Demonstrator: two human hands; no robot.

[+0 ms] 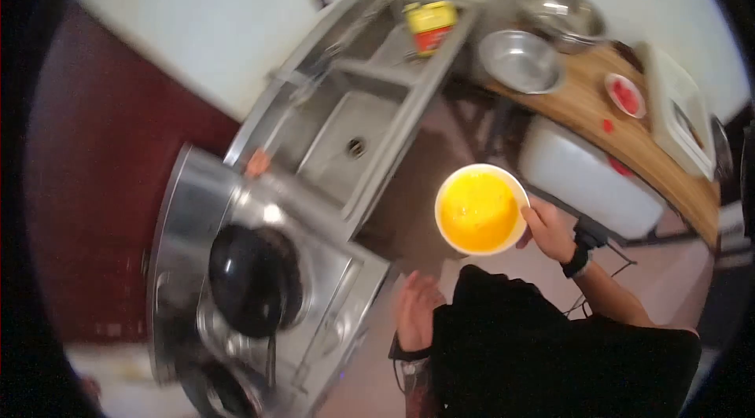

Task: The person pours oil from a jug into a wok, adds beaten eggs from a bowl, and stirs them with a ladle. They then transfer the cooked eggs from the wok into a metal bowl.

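A white bowl (442, 239) full of yellow liquid that looks like beaten egg (478, 209) is held by its right side in my right hand (552, 229). The thumb lies at the rim and the fingers go underneath. Lower and to the left, my left hand (417, 309) holds nothing, its fingers stretched out and slightly blurred, apart from the bowl. Left of it, a black wok (248, 280) sits on the steel stove (185, 206), its handle pointing toward me.
Beyond the stove stands a two-basin steel sink (358, 115) with a yellow and red container (431, 25). Metal bowls (522, 62), a small dish of red pieces (625, 95) and a pale tray (684, 115) are on the wooden table (586, 76). Another pan (216, 390) is at lower left.
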